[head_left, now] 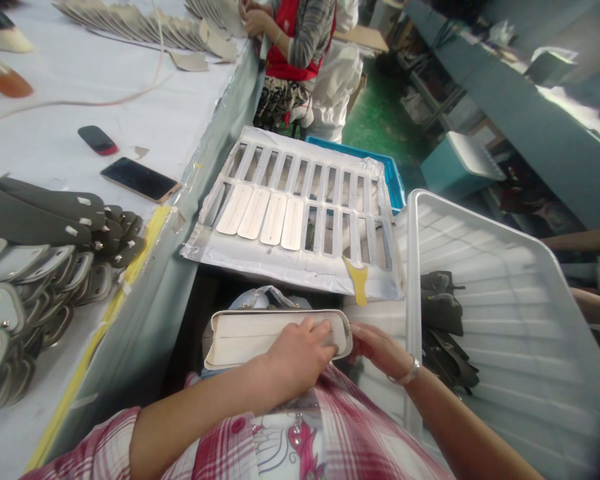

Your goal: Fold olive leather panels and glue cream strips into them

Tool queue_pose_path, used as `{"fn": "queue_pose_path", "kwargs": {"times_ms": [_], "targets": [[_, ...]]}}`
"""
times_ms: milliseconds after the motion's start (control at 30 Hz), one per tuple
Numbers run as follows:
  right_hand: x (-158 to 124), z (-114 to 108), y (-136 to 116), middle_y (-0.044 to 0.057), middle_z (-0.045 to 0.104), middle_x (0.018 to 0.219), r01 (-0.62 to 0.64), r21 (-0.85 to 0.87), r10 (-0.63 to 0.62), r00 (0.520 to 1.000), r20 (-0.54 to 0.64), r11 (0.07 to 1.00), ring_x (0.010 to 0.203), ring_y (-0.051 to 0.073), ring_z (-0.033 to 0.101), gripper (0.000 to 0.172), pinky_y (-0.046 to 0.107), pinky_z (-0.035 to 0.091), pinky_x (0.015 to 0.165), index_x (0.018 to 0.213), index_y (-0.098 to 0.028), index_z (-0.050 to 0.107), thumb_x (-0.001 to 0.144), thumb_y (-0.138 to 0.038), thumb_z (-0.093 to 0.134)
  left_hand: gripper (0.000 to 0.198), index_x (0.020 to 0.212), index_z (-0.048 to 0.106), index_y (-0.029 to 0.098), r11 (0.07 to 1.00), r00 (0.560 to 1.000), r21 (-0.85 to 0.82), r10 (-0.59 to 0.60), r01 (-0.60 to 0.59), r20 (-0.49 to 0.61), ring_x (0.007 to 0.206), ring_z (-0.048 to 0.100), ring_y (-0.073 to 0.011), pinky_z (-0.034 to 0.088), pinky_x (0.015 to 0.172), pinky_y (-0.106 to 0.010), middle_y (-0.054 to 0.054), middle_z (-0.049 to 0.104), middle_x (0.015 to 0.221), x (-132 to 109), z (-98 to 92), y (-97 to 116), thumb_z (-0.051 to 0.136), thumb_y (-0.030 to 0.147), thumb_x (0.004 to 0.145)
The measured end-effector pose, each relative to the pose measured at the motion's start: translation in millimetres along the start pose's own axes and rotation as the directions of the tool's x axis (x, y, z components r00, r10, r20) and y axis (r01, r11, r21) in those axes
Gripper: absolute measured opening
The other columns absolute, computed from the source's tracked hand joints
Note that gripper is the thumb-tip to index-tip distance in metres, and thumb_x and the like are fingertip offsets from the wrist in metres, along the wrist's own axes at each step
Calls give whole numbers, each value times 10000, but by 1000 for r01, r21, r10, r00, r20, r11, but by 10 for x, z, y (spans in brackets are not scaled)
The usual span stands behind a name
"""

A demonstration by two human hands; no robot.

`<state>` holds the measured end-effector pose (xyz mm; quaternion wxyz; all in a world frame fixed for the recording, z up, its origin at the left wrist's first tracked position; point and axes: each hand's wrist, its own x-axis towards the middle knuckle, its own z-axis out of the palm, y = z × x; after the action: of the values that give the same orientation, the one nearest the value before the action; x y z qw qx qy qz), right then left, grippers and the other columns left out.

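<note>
A bag [260, 339] lies across my lap with a long cream panel facing up, framed by a thin raised rim. My left hand [305, 350] rests on the right half of that panel, fingers spread and pressed down on it. At the bag's right end, my right hand [377, 350] grips the rim with bent fingers; its fingertips are partly hidden. Beyond the bag, several cream strips [271, 219] with rounded ends lie side by side on a slotted white rack [275, 261]. A yellow scraper-like piece [359, 283] lies on the rack's near edge.
To the left, a white table [45, 123] carries a phone [140, 179], stacked grey pieces [40, 217] and white-faced pieces with studs [0, 307]. A white plastic bin [485, 267] stands right, holding dark pieces [443, 333]. Beyond the rack are a blue crate [391, 175] and a co-worker [297, 47].
</note>
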<state>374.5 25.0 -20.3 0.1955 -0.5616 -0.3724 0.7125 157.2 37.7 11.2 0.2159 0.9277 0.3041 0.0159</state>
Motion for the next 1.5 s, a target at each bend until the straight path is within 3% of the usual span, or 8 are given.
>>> {"fn": "queue_pose_path", "kwargs": {"times_ms": [567,800,967,1133,1200,1333,1400,1500], "targets": [[177,-2,-283,-49,507,454,-180,-218,194,980,42,959,400,91,516,494,213,396,423,592,-167,425,601,-600,663,253,1075,594,260,1000,1000,16,16,-16,9,989,463,-252,456,676,-318,-65,410,1326,2,-18,3,487,270,846],[195,7,-395,-1,491,435,-94,-528,149,987,62,844,403,95,427,455,261,343,445,515,-191,445,634,-593,622,268,1070,593,251,999,1000,33,23,-23,21,994,470,-263,459,680,-338,-90,445,1292,-28,-42,-5,408,280,878],[217,-18,-331,51,497,496,-25,-445,104,982,155,895,443,125,425,403,334,309,481,552,-214,496,723,-576,543,395,1211,501,260,999,1000,42,29,-30,11,1117,444,-308,446,781,-396,-135,352,1389,-110,-84,6,416,447,874],[165,-31,-303,31,482,492,-31,-426,108,982,158,904,429,107,417,434,312,280,468,556,-212,475,685,-617,561,590,1391,237,290,959,997,-285,-29,9,-66,1130,490,-208,420,868,-322,-79,435,1350,-435,-298,2,428,500,873],[178,-57,-262,7,476,476,-74,-463,146,982,122,883,403,92,403,468,281,251,439,563,-203,453,643,-647,579,501,1321,368,259,865,945,-491,-238,101,-225,973,566,-161,445,785,-255,-54,579,1164,-713,-355,-127,438,474,875],[238,-102,-186,-17,488,482,-129,-442,199,973,114,888,380,70,412,487,235,236,397,580,-189,432,603,-634,629,309,748,527,174,563,491,-693,-804,450,-334,618,512,-107,408,573,-213,19,544,655,-1293,-279,-594,472,463,841],[256,-108,-187,-14,497,481,-162,-411,231,965,124,897,376,71,431,485,230,275,387,571,-192,437,582,-624,656,346,660,449,176,423,503,-727,-855,540,-125,524,469,-92,380,495,-205,52,468,559,-1456,-180,-802,558,489,759],[273,-115,-233,9,531,504,-212,-402,289,947,140,891,390,87,476,466,239,353,391,561,-200,466,562,-610,687,378,680,400,187,245,636,-789,-737,564,226,450,466,-92,378,423,-204,67,453,520,-1497,-75,-974,582,517,706]]}}
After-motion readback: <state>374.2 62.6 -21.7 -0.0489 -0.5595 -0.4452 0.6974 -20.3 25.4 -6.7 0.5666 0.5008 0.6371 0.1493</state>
